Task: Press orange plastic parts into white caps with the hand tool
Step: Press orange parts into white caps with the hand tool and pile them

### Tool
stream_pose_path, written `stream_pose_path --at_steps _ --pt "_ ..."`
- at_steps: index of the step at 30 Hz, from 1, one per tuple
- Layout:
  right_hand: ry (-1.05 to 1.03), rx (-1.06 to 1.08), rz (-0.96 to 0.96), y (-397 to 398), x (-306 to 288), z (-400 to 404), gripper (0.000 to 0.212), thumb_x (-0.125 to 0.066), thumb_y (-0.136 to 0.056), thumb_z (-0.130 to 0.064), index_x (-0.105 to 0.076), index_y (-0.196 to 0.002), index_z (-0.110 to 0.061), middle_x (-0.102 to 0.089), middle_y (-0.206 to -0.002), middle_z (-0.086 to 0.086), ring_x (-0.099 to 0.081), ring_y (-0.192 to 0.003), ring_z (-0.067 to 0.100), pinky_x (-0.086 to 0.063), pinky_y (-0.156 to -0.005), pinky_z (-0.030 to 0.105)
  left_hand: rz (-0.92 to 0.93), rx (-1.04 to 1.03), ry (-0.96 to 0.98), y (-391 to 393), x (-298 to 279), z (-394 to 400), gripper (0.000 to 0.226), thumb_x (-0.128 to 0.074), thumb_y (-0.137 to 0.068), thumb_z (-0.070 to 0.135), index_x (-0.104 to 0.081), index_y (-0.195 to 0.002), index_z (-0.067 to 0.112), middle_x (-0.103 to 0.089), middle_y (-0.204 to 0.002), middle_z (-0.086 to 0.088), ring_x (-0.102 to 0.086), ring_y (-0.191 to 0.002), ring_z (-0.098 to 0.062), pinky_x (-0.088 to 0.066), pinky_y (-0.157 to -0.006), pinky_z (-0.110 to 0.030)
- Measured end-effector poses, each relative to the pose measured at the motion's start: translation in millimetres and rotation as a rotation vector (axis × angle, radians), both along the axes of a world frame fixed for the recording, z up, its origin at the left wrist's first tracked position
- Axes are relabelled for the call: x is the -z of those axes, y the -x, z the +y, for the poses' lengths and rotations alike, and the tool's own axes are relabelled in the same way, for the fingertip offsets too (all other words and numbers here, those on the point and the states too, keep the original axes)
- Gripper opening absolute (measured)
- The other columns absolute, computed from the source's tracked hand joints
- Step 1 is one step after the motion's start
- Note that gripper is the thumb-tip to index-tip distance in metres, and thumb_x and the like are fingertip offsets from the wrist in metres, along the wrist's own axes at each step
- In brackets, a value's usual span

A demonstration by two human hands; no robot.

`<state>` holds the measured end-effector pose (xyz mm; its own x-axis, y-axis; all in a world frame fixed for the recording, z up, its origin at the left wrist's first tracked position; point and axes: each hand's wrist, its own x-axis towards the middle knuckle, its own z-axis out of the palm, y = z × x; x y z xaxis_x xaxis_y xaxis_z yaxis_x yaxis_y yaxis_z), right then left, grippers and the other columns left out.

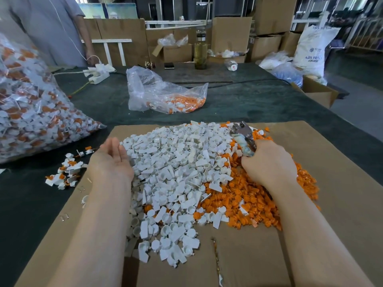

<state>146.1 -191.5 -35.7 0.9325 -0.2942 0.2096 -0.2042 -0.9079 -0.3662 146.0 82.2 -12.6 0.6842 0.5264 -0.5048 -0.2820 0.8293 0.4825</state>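
Right hand [269,162] gripped the hand tool [243,139], fingers curled round its handle, jaws up over the orange plastic parts [259,204], probably ready to press. Left hand [110,160] lay open, palm up, empty, at the white caps [176,172] pile's left edge, likely to scoop one. Both piles sat mid-cardboard sheet [331,162] on the counter [248,100]; finished pieces [66,172] lay off its left edge.

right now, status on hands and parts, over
Left hand open, empty, at white caps. Right hand gripping hand tool over orange parts. Nothing in the way.
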Motion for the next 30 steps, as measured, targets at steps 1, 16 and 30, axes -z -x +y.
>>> stream_pose_path --at_steps 1,16,30 --pt "0.005 -0.001 0.020 0 0 0 0.019 -0.058 -0.085 -0.031 -0.045 -0.074 -0.023 -0.052 -0.070 -0.003 -0.047 -0.058 0.013 -0.030 -0.045 0.023 0.068 0.070 -0.136 0 -1 -3 0.013 -0.055 -0.099 0.014 -0.068 -0.097 0.016 -0.073 -0.099 0.003 -0.070 -0.078 -0.001 -0.054 -0.062 -0.015" --pt "0.028 -0.144 0.240 -4 8 9 0.018 -0.060 -0.085 -0.038 -0.050 -0.084 -0.023 -0.055 -0.079 -0.004 -0.055 -0.071 0.017 -0.041 -0.054 0.029 0.311 0.772 -2.046 1 22 -53 0.037 -0.070 -0.087 0.042 -0.065 -0.123 0.033 -0.052 -0.134 0.000 -0.054 -0.108 -0.018 -0.039 -0.090 -0.029" --pt "0.062 -0.110 0.090 -3 10 14 0.021 -0.060 -0.085 -0.039 -0.046 -0.091 -0.024 -0.045 -0.076 -0.008 -0.052 -0.076 0.019 -0.034 -0.048 0.027 0.191 0.516 -1.943 3 22 -56 0.014 -0.069 -0.091 0.030 -0.078 -0.102 0.027 -0.065 -0.108 0.006 -0.060 -0.087 -0.010 -0.040 -0.072 -0.021"
